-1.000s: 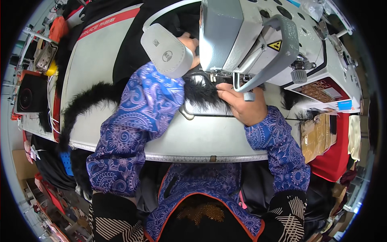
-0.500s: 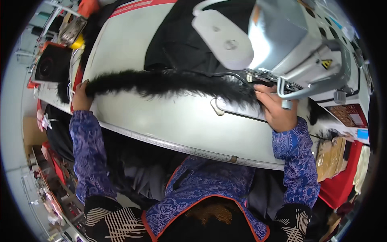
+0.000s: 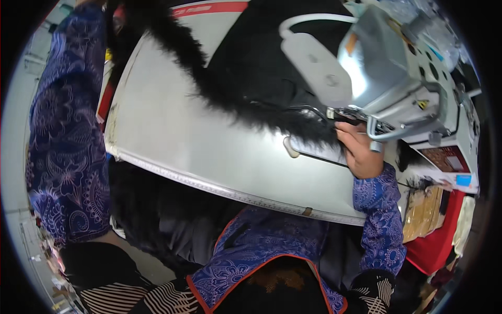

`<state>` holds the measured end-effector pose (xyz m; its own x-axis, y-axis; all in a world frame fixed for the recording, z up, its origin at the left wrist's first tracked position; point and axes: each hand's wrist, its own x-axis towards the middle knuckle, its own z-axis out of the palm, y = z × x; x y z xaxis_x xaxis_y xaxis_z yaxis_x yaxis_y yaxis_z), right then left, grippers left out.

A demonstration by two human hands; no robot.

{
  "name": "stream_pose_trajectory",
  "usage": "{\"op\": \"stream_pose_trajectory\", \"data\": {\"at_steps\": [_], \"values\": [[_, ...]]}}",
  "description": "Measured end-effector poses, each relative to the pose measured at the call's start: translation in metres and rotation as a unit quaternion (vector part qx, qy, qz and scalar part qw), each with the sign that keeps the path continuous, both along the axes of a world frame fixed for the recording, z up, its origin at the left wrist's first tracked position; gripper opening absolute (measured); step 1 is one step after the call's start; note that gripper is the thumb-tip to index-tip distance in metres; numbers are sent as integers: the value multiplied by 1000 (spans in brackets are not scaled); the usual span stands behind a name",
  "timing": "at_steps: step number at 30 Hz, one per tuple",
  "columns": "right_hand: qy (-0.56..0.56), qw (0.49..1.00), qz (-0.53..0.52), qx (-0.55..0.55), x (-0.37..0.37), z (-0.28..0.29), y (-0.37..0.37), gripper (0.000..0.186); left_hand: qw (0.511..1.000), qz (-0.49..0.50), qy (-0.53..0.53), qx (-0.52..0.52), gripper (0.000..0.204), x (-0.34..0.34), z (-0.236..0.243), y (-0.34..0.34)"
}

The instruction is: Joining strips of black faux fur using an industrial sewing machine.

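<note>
A long strip of black fur trim (image 3: 201, 73) runs from the sewing machine up to the far left, its left part lifted off the table. My right hand (image 3: 363, 154) grips the strip's right end with bent fingers, close beside the needle area of the sewing machine (image 3: 387, 73). My left arm reaches far up at the left, and only a sliver of my left hand (image 3: 90, 2) shows at the top edge, near the raised fur. Its fingers are out of sight.
The white machine table (image 3: 167, 125) has a measuring tape (image 3: 209, 187) along its near edge. Black cloth (image 3: 261, 63) lies behind the strip. A taped brown package (image 3: 422, 213) and red cloth (image 3: 436, 238) sit at the right.
My left hand has moved up and away to the far left, and the left part of the fur strip has risen with it. My right hand stays by the machine.
</note>
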<state>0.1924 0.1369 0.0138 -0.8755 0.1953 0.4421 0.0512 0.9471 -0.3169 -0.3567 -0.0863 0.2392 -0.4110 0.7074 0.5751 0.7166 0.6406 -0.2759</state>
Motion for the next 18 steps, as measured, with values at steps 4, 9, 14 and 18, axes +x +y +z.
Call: {"op": "stream_pose_trajectory", "data": {"at_steps": [4, 9, 14, 18], "values": [[-26, 998, 10, 50, -8, -2, -1, 30, 986, 26, 49, -158, 66, -80, -80, -72], [-13, 996, 22, 89, -7, 3, 1, 29, 930, -339, -88, 108, 12, 229, -162, 11], [21, 998, 35, 58, -5, -3, 2, 27, 812, -500, -291, 78, 23, 326, -208, 72], [27, 994, 49, 89, -7, 1, -1, 26, 791, -512, -332, 43, 26, 329, -230, 102]]}}
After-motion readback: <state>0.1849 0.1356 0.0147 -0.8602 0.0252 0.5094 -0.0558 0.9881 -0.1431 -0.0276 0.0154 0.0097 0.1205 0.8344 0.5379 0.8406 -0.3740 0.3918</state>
